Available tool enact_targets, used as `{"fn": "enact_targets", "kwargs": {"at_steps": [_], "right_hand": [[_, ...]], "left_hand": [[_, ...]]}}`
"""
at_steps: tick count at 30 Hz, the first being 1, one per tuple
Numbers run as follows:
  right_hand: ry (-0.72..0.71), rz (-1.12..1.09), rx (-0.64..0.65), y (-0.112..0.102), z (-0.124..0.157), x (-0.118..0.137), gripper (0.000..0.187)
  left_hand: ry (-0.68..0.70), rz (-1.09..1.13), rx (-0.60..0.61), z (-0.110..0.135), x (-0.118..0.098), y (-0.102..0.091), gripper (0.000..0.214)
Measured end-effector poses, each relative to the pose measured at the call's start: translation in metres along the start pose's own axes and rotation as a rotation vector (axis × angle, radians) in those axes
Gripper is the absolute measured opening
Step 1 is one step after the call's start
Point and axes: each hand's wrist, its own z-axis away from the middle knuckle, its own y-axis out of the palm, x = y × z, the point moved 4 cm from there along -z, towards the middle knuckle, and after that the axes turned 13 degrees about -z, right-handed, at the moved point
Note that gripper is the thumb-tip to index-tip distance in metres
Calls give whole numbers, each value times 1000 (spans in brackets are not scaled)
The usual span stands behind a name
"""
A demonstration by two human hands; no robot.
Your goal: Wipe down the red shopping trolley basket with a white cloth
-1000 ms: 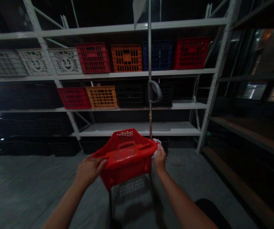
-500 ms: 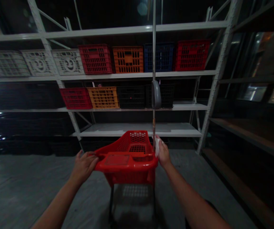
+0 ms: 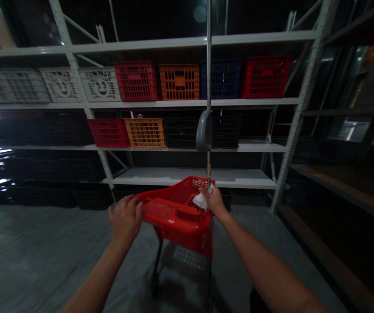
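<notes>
A red plastic shopping cart [image 3: 187, 222] stands before me, turned at an angle, its front toward the right. My left hand [image 3: 125, 217] wraps over the left corner of its handle. Crumpled in my right hand [image 3: 213, 201] is a white cloth [image 3: 200, 201], which hangs over the basket's right side by the foot of an upright metal pole [image 3: 209, 74]. Partway up that pole sits a grey rounded piece [image 3: 204, 130]. The fingertips of my right hand are partly hidden by the cloth.
White metal shelving [image 3: 187, 103] spans the space ahead, bearing crates such as an orange crate [image 3: 179, 82], a blue crate [image 3: 221, 80] and a yellow crate [image 3: 145, 133]. Dark shelves [image 3: 336, 187] line the right side. The concrete floor [image 3: 76, 248] is grey.
The cart has swung so its front points further right, and the grey piece on the pole has turned. My right hand and the cloth have shifted left over the basket edge.
</notes>
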Motion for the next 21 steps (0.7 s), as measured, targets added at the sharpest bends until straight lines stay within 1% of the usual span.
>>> {"fn": "enact_targets", "kwargs": {"at_steps": [2, 4, 6, 8, 9, 11, 14, 16, 18, 19, 21], "right_hand": [[66, -9, 1, -4, 22, -26, 41], [96, -21, -2, -6, 34, -38, 42], [106, -31, 13, -4, 37, -34, 42], [96, -42, 35, 0, 29, -16, 42], [79, -51, 46, 3, 22, -2, 42], [9, -65, 61, 10, 2, 35, 42], [-155, -89, 100, 22, -34, 96, 39], [-240, -147, 186, 34, -53, 127, 36], [-274, -207, 268, 44, -62, 143, 36], [-272, -220, 291, 48, -63, 144, 35], [-241, -203, 286, 53, -56, 134, 35]], "left_hand": [[101, 109, -35, 12, -34, -18, 34], [254, 243, -4, 28, -74, -32, 30], [349, 334, 48, 46, -109, -39, 27], [395, 376, 91, 60, -132, -38, 25], [408, 376, 102, 64, -139, -36, 26], [429, 362, 98, 69, -144, -31, 29], [462, 348, 63, 69, -137, -29, 30], [473, 351, 53, 66, -131, -28, 30], [479, 356, 59, 63, -125, -25, 30], [480, 357, 66, 62, -122, -24, 30], [479, 359, 78, 58, -117, -18, 30]]}}
